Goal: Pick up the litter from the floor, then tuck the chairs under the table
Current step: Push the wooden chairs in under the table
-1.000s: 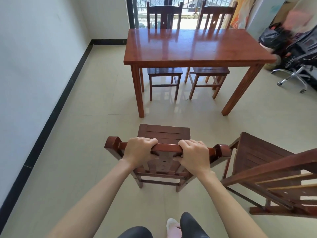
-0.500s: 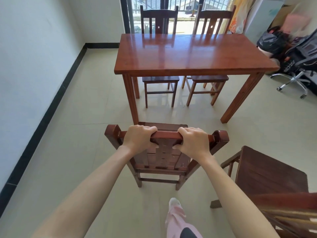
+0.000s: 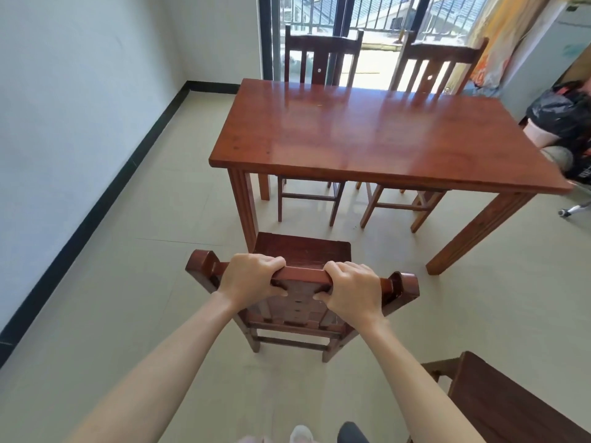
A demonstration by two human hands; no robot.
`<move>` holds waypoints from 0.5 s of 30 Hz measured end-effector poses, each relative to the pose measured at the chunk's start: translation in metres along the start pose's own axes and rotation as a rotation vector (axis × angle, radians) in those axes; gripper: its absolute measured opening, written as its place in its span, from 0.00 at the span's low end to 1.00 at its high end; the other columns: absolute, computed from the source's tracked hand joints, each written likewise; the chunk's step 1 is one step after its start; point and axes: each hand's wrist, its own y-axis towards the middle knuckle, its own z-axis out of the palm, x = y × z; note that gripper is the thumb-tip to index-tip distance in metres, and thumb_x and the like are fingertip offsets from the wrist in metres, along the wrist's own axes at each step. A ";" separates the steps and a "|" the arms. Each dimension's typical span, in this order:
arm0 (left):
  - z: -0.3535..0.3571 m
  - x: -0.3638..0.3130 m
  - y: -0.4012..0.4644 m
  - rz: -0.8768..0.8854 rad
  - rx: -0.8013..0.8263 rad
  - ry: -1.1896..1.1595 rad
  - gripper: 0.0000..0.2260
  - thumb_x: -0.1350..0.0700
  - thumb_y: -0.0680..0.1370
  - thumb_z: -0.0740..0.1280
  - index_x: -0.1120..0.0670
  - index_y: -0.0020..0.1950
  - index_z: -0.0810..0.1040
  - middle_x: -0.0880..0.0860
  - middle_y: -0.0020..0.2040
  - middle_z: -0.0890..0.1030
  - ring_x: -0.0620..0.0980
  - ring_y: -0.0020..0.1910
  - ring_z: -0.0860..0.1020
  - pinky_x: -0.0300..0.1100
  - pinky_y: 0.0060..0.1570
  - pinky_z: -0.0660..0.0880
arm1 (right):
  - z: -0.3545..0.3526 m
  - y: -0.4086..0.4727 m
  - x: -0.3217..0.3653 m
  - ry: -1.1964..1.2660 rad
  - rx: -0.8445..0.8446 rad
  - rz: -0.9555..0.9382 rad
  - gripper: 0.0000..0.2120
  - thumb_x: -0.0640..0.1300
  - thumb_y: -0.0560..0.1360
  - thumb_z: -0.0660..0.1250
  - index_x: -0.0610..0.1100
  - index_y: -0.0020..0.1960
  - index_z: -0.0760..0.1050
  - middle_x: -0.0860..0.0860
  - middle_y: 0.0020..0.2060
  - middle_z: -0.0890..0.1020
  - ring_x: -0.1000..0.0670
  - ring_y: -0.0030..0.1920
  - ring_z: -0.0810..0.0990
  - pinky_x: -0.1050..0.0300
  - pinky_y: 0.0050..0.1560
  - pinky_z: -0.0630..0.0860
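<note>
Gripping the chair [image 3: 302,251] top rail, both hands' fingers [image 3: 271,263] curled over it, seat front near table [image 3: 377,139] leg.

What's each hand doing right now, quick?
Left hand: closed, gripping the top rail of the chair.
Right hand: closed, gripping the same rail.

The gripped chair [image 3: 302,276] is closer to the table [image 3: 377,139] than 1 second ago: its seat front now sits just beside the near-left table leg [image 3: 248,209], where open floor separated them before. The second loose chair [image 3: 499,401] has slid toward the lower right corner, only its seat showing.
</note>
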 end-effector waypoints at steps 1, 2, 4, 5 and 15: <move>0.003 0.003 0.006 0.000 0.003 0.004 0.22 0.38 0.54 0.78 0.51 0.31 0.73 0.45 0.23 0.75 0.45 0.20 0.73 0.29 0.21 0.52 | 0.004 0.005 -0.003 0.002 -0.001 -0.002 0.22 0.57 0.50 0.79 0.48 0.34 0.73 0.55 0.27 0.79 0.51 0.29 0.78 0.61 0.30 0.70; 0.005 0.007 0.012 0.003 0.002 0.006 0.22 0.38 0.54 0.78 0.50 0.32 0.73 0.45 0.23 0.76 0.45 0.21 0.73 0.30 0.21 0.55 | 0.007 0.010 -0.006 0.005 -0.003 -0.004 0.22 0.57 0.50 0.79 0.48 0.34 0.73 0.54 0.27 0.79 0.51 0.29 0.78 0.61 0.30 0.70; 0.010 0.017 0.024 0.015 -0.017 0.004 0.22 0.38 0.54 0.78 0.50 0.32 0.73 0.45 0.23 0.76 0.46 0.21 0.74 0.30 0.22 0.58 | 0.012 0.024 -0.010 0.007 -0.020 -0.007 0.21 0.57 0.50 0.79 0.48 0.34 0.74 0.54 0.27 0.79 0.51 0.29 0.78 0.60 0.30 0.71; 0.011 0.023 0.032 0.025 -0.026 0.002 0.21 0.39 0.54 0.78 0.50 0.32 0.73 0.45 0.24 0.76 0.46 0.21 0.74 0.30 0.22 0.59 | 0.014 0.032 -0.012 0.007 -0.026 -0.007 0.21 0.56 0.51 0.79 0.47 0.34 0.74 0.54 0.27 0.79 0.51 0.29 0.78 0.60 0.30 0.72; 0.026 0.092 0.107 0.122 -0.025 -0.021 0.20 0.40 0.57 0.78 0.51 0.32 0.73 0.45 0.23 0.76 0.45 0.21 0.74 0.30 0.21 0.62 | 0.043 0.110 -0.012 -0.026 -0.083 0.050 0.22 0.57 0.49 0.80 0.48 0.33 0.75 0.54 0.26 0.80 0.53 0.27 0.78 0.65 0.30 0.69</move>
